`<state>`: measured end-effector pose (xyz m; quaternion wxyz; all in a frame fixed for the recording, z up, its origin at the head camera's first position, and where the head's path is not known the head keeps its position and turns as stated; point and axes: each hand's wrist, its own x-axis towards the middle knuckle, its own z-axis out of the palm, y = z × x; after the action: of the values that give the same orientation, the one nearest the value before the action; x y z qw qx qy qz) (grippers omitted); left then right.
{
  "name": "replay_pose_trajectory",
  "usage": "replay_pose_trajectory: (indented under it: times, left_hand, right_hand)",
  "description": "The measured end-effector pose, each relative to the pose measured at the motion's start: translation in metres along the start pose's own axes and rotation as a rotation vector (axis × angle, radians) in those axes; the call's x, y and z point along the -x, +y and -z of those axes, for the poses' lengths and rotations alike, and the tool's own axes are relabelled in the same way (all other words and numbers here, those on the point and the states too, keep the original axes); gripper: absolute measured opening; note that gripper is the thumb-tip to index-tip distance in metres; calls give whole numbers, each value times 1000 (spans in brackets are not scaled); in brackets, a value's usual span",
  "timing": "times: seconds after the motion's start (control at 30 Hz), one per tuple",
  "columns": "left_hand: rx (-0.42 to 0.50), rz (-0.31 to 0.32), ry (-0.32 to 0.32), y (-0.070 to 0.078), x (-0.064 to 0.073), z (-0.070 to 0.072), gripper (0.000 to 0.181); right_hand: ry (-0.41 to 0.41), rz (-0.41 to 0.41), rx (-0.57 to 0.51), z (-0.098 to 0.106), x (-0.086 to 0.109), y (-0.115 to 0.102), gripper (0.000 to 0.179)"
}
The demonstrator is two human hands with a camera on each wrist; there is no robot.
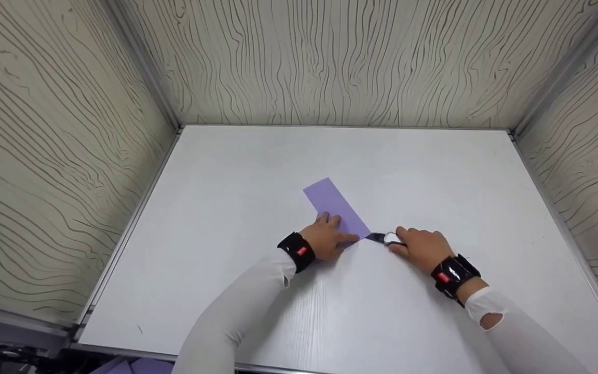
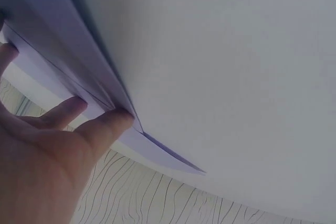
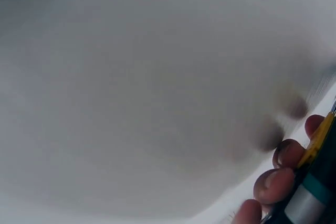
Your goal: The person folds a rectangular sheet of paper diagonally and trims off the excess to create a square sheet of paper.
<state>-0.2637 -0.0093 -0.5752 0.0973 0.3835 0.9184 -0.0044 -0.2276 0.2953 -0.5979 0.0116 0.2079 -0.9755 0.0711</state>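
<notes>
A strip of folded purple paper (image 1: 336,200) lies slanted on the white tabletop. My left hand (image 1: 325,240) rests on its near part, fingers spread and pressing it down. In the left wrist view, layers and a fold line show in the paper (image 2: 58,19), with the fingertips of the left hand (image 2: 47,156) along it. My right hand (image 1: 426,248) grips a utility knife (image 1: 391,238), whose dark tip meets the paper's near right corner. The knife (image 3: 307,205) shows yellow, teal and silver parts in the right wrist view, with fingers curled round it; its blade is out of that frame.
Wood-grain panels (image 1: 320,62) stand behind the white table (image 1: 226,182) and on both sides. More purple paper (image 1: 148,365) sits below the table's front edge at the left, near dark cables (image 1: 11,356).
</notes>
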Motion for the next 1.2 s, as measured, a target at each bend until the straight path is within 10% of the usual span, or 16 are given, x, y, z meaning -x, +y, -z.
replay_pose_trajectory:
  times: [1.2]
  left_hand:
    - [9,-31,-86,-19,2,4,59]
  right_hand:
    - [-25,20,15,0,-6,2,42]
